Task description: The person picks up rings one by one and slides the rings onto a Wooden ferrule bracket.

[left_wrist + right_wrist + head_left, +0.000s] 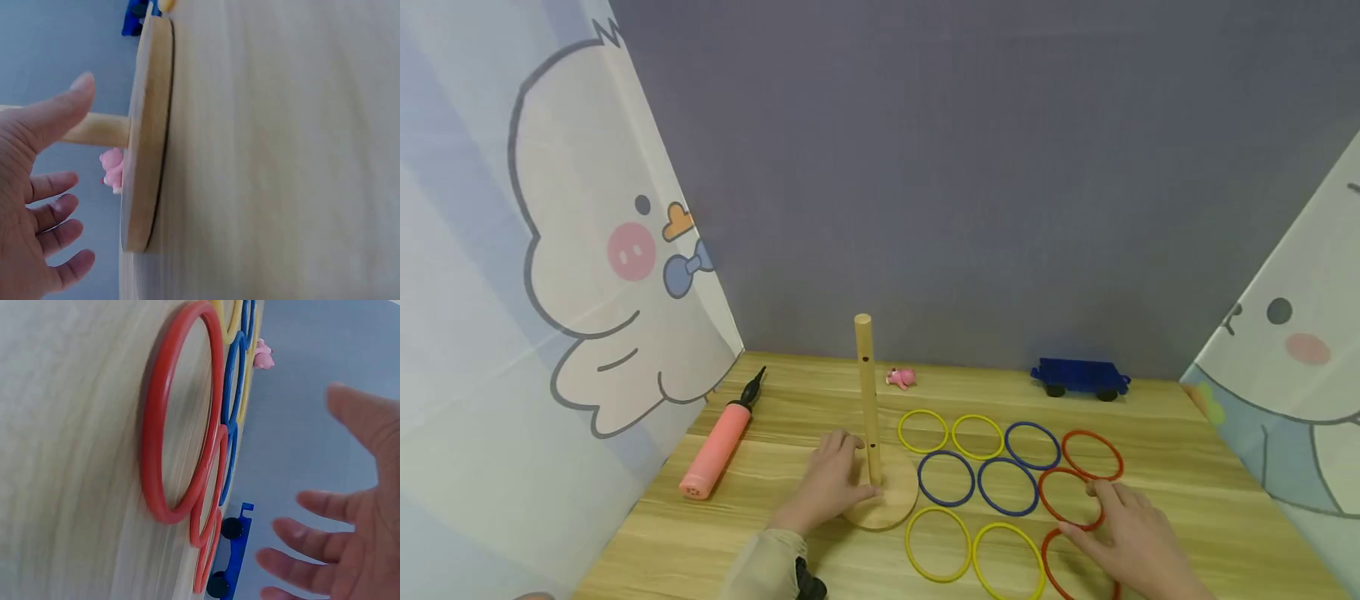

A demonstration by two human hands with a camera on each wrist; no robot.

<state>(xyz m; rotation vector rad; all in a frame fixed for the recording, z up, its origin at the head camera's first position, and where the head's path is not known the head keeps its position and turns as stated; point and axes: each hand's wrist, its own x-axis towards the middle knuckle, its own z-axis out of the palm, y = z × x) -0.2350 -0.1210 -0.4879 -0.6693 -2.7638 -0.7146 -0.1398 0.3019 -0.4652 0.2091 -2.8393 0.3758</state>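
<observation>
A wooden post (867,392) stands upright on a round wooden base (897,500). Beside it is my left hand (823,487), thumb and fingers spread around the post's lower part; the left wrist view shows space between the loosely bent fingers and the post (103,130). My right hand (1131,533) hovers over the red rings, its thumb and fingers apart and holding nothing. Below it lie the nearest red ring (152,425), partly hidden by the hand in the head view, and a middle red ring (1041,492). Another red ring (1093,432) lies just behind.
Yellow rings (908,542) and blue rings (946,452) lie flat in rows between base and red rings. A pink hand pump (718,450) lies at left. At the back are a small pink toy animal (901,378) and a blue toy wagon (1078,377), before a grey wall (962,208).
</observation>
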